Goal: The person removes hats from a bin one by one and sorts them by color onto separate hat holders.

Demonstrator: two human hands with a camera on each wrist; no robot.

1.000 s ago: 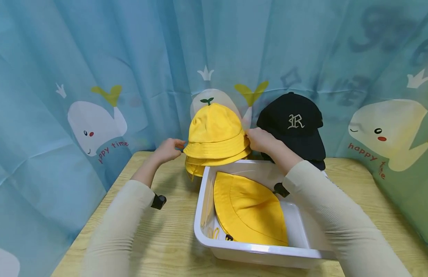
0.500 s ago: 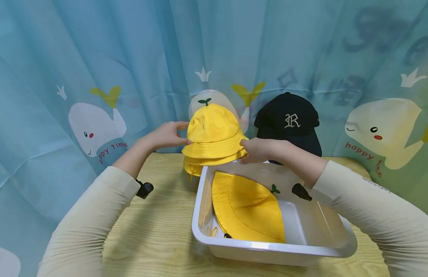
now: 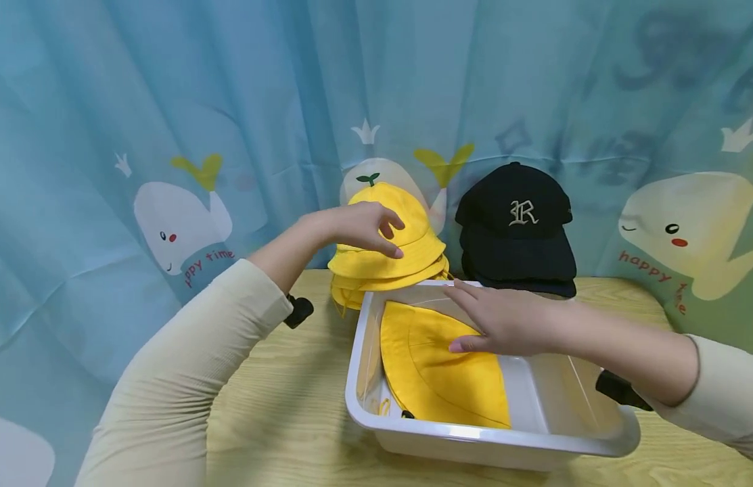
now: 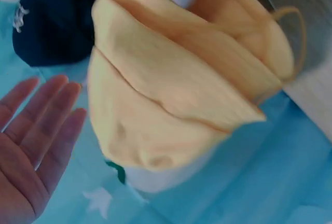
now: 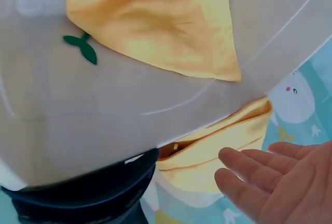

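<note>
A stack of yellow bucket hats, topped by a green sprout, stands behind the bin's back left corner. In the head view my left hand passes in front of that stack; the left wrist view shows its palm apart from the hats, fingers extended and holding nothing. Over the white plastic bin hovers my right hand, fingers spread and nothing in them. Inside the bin lies a folded yellow bucket hat, its sprout visible in the right wrist view.
Black caps, the front one with an embroidered R, are stacked behind the bin's right back side. A blue curtain printed with whales hangs behind the wooden table.
My left hand has left the hat stack's left side and moved right in front of it. The right hand has let go of the stack's brim and come down and right over the bin.
</note>
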